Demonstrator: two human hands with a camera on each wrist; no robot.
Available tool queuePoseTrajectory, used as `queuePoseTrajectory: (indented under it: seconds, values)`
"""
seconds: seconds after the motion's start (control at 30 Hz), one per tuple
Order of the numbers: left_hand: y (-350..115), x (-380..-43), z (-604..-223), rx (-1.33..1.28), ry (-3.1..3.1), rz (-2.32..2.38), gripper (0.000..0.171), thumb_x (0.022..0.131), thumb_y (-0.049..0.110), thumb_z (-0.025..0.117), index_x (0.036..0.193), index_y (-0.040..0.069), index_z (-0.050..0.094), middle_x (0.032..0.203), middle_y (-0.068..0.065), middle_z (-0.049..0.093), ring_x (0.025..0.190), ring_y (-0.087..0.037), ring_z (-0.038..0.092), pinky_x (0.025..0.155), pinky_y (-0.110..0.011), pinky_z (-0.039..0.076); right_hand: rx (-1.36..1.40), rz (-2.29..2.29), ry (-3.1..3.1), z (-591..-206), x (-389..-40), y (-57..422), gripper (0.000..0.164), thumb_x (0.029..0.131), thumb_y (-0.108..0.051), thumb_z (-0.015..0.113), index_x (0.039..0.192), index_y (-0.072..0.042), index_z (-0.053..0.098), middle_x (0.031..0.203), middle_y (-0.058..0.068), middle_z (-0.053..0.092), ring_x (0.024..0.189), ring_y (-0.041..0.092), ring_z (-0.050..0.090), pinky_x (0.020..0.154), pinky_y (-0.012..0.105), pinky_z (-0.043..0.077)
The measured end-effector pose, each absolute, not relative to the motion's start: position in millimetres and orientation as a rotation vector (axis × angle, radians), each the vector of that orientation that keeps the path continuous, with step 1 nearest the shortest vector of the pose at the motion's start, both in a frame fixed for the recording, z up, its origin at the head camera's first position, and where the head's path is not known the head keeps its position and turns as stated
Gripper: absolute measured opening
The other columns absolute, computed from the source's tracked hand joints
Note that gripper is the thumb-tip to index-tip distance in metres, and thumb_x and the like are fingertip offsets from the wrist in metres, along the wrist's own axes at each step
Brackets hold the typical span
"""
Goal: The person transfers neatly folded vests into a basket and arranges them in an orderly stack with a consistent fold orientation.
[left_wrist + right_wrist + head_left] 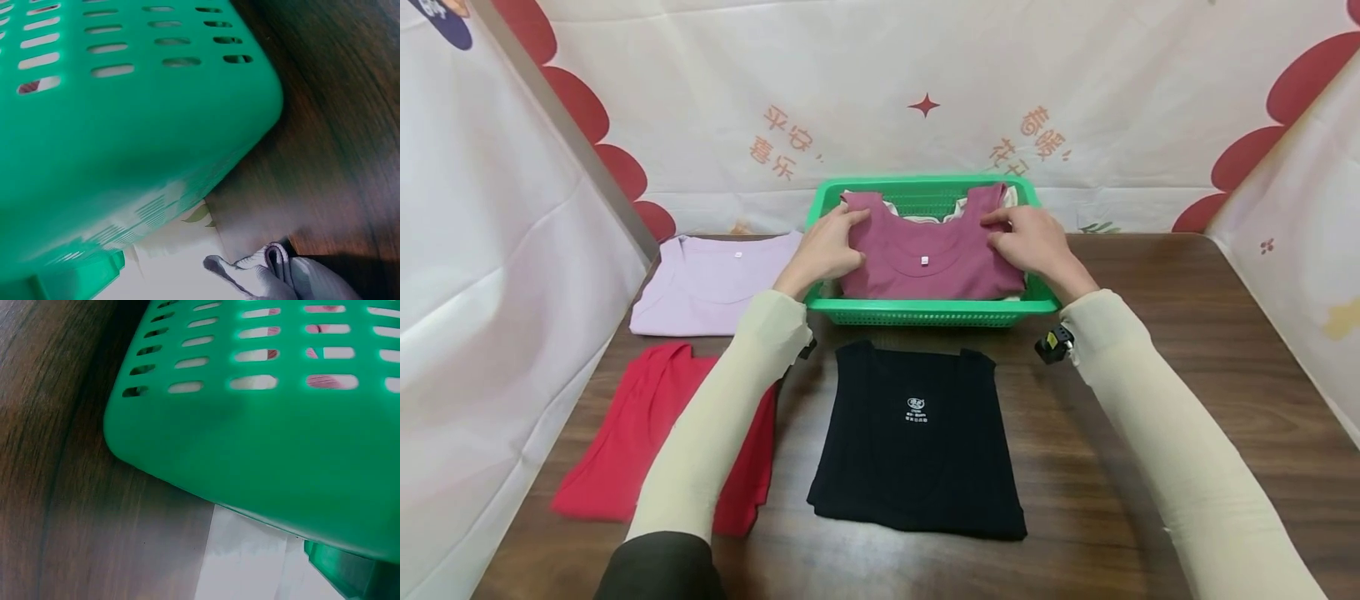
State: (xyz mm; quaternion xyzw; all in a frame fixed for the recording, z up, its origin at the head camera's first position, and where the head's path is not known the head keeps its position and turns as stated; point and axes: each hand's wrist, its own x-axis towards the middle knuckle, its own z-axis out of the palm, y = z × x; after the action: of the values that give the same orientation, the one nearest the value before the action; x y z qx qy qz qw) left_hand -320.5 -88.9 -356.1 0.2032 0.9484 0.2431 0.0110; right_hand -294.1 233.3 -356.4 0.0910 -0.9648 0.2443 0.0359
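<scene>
A folded mauve tank top (921, 271) with a small white neck label lies in a green plastic basket (932, 306), over a cream garment (1011, 197). My left hand (829, 246) touches the top's left side, index finger near the shoulder strap and thumb lower, with mauve cloth visible between them. On the opposite side my right hand (1036, 242) rests its fingertips near the other strap. Both wrist views show mainly the outer walls of the basket (144, 125), (250, 444); the hands are out of sight there.
In front of the basket lies a folded black tank top (917, 458) with a white print. A red top (647, 417) is at the left, partly under my left sleeve, and a lilac top (707, 287) lies behind it. A printed white cloth (880, 75) hangs behind the wooden table (1187, 333).
</scene>
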Motion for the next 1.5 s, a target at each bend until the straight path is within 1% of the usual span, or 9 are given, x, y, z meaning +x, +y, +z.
queuePoseTrajectory:
  seconds: [0.13,0.23,0.33,0.53,1.0,1.07,1.13,1.27,1.5]
  values:
    - [-86.9,-320.6,-359.0,0.640,2.952,0.762,0.077,0.084,0.014,0.068,0.157,0.013,0.045,0.168,-0.016,0.031,0.154,-0.032,0.034,0.121,-0.051,0.036,0.272,0.739,-2.967,-357.9,-291.4,234.4,0.046,0.096,-0.020,0.051,0.139,-0.010,0.067,0.097,0.017,0.074,0.056,0.020,0.031,0.054,0.034,0.027]
    - [-86.2,-320.6,-357.7,0.637,2.953,0.769,0.076,0.085,0.013,0.068,0.157,0.013,0.045,0.167,-0.016,0.032,0.153,-0.031,0.035,0.121,-0.051,0.037,0.275,0.730,-2.969,-356.8,-290.9,234.6,0.048,0.096,-0.019,0.050,0.139,-0.010,0.066,0.093,0.018,0.072,0.058,0.021,0.033,0.054,0.034,0.026]
    - [-86.7,-321.0,-356.3,0.636,2.956,0.775,0.076,0.086,0.013,0.068,0.157,0.011,0.044,0.166,-0.015,0.035,0.151,-0.030,0.038,0.120,-0.050,0.038,0.288,0.729,-2.967,-356.2,-291.7,234.0,0.049,0.095,-0.019,0.049,0.140,-0.010,0.065,0.104,0.020,0.073,0.060,0.022,0.035,0.056,0.035,0.028]
    - [-88.8,-319.6,-354.8,0.631,2.958,0.742,0.074,0.088,0.017,0.068,0.157,0.011,0.044,0.166,-0.015,0.036,0.151,-0.030,0.038,0.122,-0.050,0.036,0.313,0.714,-2.968,-356.3,-293.8,231.9,0.049,0.094,-0.017,0.048,0.140,-0.009,0.066,0.108,0.020,0.075,0.058,0.021,0.033,0.055,0.035,0.028]
    - [-88.4,-320.0,-355.4,0.643,2.965,0.744,0.073,0.088,0.019,0.069,0.156,0.010,0.046,0.160,-0.014,0.042,0.145,-0.030,0.044,0.120,-0.050,0.038,0.301,0.696,-2.960,-356.5,-293.9,231.6,0.049,0.093,-0.015,0.048,0.138,-0.011,0.067,0.074,0.013,0.064,0.054,0.019,0.031,0.052,0.033,0.025]
    - [-88.6,-320.9,-355.7,0.639,2.966,0.732,0.073,0.088,0.019,0.069,0.156,0.010,0.045,0.162,-0.014,0.041,0.147,-0.029,0.042,0.121,-0.050,0.037,0.306,0.696,-2.957,-357.0,-294.5,231.8,0.049,0.093,-0.015,0.048,0.139,-0.010,0.067,0.082,0.015,0.069,0.055,0.020,0.031,0.053,0.034,0.026]
    - [-88.6,-321.4,-355.9,0.640,2.967,0.732,0.072,0.088,0.018,0.067,0.157,0.011,0.045,0.163,-0.014,0.040,0.148,-0.029,0.041,0.121,-0.050,0.037,0.313,0.691,-2.957,-357.2,-294.5,231.6,0.049,0.094,-0.015,0.048,0.139,-0.009,0.066,0.100,0.019,0.074,0.058,0.022,0.034,0.055,0.035,0.028]
    - [-88.7,-321.2,-355.7,0.647,2.961,0.739,0.073,0.087,0.016,0.066,0.157,0.012,0.045,0.165,-0.014,0.037,0.151,-0.029,0.038,0.122,-0.051,0.035,0.328,0.659,-2.964,-356.6,-294.3,231.2,0.048,0.095,-0.016,0.048,0.139,-0.008,0.066,0.131,0.020,0.070,0.067,0.026,0.040,0.061,0.037,0.032]
    - [-87.1,-320.9,-356.5,0.648,2.966,0.722,0.072,0.088,0.017,0.066,0.157,0.011,0.044,0.163,-0.013,0.040,0.148,-0.029,0.041,0.121,-0.050,0.036,0.337,0.647,-2.960,-358.0,-293.3,232.6,0.048,0.095,-0.016,0.048,0.138,-0.007,0.066,0.137,0.020,0.067,0.079,0.030,0.048,0.065,0.039,0.034]
